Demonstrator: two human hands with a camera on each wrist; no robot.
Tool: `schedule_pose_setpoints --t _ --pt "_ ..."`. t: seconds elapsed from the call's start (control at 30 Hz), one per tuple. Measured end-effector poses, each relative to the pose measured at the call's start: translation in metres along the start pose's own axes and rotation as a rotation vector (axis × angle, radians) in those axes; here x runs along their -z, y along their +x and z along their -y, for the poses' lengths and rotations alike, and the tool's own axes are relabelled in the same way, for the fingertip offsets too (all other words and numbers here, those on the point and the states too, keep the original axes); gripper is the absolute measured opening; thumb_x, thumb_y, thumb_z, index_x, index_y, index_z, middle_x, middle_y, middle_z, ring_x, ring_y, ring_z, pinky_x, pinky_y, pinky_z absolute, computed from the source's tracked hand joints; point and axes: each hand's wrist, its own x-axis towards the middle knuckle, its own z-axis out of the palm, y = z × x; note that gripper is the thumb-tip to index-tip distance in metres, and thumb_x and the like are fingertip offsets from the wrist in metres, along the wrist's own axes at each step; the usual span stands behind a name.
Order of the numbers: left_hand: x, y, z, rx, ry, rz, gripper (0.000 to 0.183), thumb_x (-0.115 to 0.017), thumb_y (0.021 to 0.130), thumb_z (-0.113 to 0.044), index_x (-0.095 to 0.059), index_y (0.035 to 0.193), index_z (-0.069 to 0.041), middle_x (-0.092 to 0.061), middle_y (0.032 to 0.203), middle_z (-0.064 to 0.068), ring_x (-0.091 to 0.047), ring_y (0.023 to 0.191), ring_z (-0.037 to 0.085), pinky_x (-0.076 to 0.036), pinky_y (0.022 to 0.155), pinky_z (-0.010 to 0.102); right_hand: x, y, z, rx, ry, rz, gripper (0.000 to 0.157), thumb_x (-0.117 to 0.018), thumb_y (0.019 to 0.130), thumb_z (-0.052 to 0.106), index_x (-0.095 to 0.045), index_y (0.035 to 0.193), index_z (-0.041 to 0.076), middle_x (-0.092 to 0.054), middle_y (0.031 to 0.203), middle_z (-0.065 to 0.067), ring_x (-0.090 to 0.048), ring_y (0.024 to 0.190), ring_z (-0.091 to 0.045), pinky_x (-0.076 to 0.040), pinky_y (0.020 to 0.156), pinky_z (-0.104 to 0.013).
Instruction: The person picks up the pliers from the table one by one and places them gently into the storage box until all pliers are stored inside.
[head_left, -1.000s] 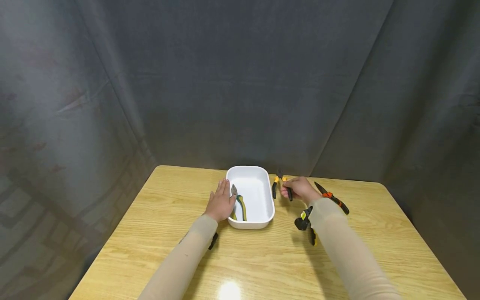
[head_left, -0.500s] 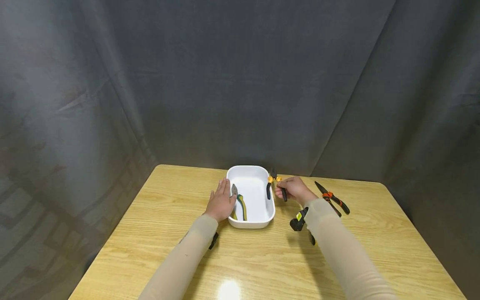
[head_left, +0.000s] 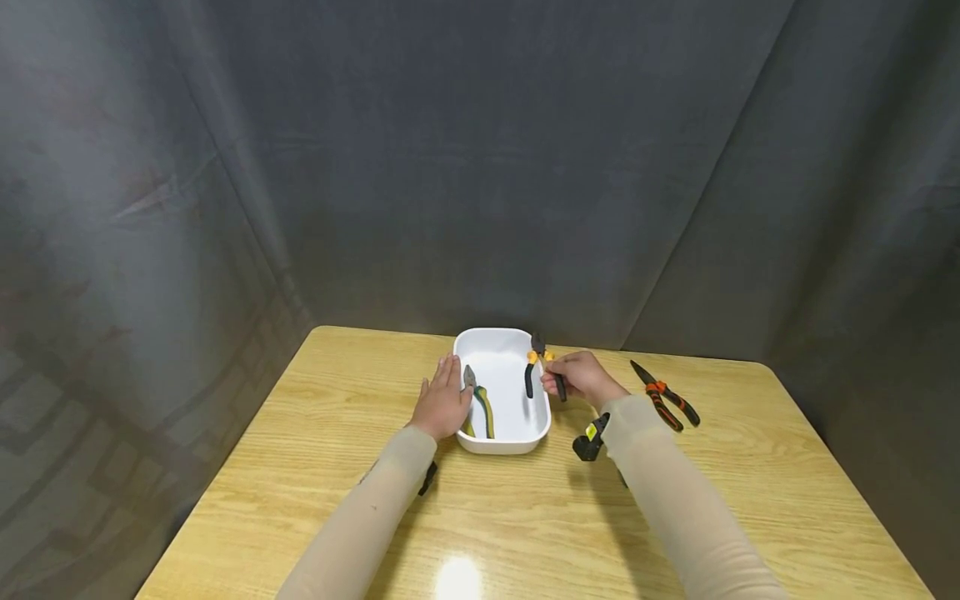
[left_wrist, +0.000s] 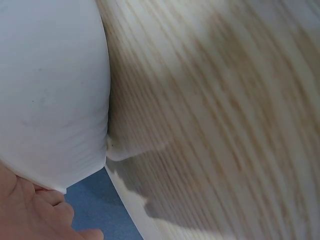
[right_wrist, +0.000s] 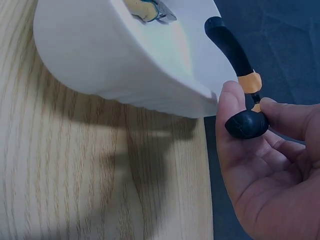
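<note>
My right hand [head_left: 576, 377] pinches one handle of black-and-yellow pliers [head_left: 529, 379] with thumb and fingers. The pliers overlap the right rim of a white tub [head_left: 502, 445] in the head view, their jaws toward the far side. In the right wrist view the black handles [right_wrist: 231, 46] spread apart, one of them over the tub. Flat along the tub's left rim lies my left hand [head_left: 442, 400], fingers straight. Inside the tub, on its left side, rest green-and-yellow pliers [head_left: 480, 400], partly behind that hand.
Orange-and-black pliers [head_left: 664, 396] lie open on the wooden table [head_left: 510, 525] at the right. A black device with a yellow label [head_left: 590, 439] shows at the right wrist, and a dark tool tip peeks out beneath that forearm. A grey curtain [head_left: 480, 167] hangs behind the table.
My right hand has moved left with the black-and-yellow pliers, from beside the tub to over its right rim. The left hand has stayed on the left rim.
</note>
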Motion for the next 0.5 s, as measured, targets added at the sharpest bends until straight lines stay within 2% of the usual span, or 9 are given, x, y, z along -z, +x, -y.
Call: schedule_pose_setpoints --t 0.27,0.5 --pt "-0.003 0.001 0.002 0.0 0.008 0.006 0.063 -0.033 0.101 -0.035 -0.011 0.15 -0.003 -0.009 0.157 0.012 -0.006 0.143 0.026 -0.013 0.112 0.054 -0.01 -0.005 0.0 0.05 0.0 0.073 0.03 -0.046 0.097 0.003 -0.051 0.115 -0.02 -0.066 0.079 -0.014 -0.064 0.066 -0.014 -0.056 0.067 -0.03" --pt "-0.002 0.001 0.004 0.006 0.007 0.012 0.063 -0.033 0.101 -0.035 -0.01 0.151 -0.004 -0.009 0.157 0.011 -0.003 0.143 0.024 -0.011 0.113 0.053 -0.021 -0.005 -0.001 0.088 0.011 0.098 0.029 -0.046 0.096 0.001 -0.05 0.112 -0.023 -0.066 0.075 -0.014 -0.064 0.063 -0.014 -0.057 0.066 -0.031"
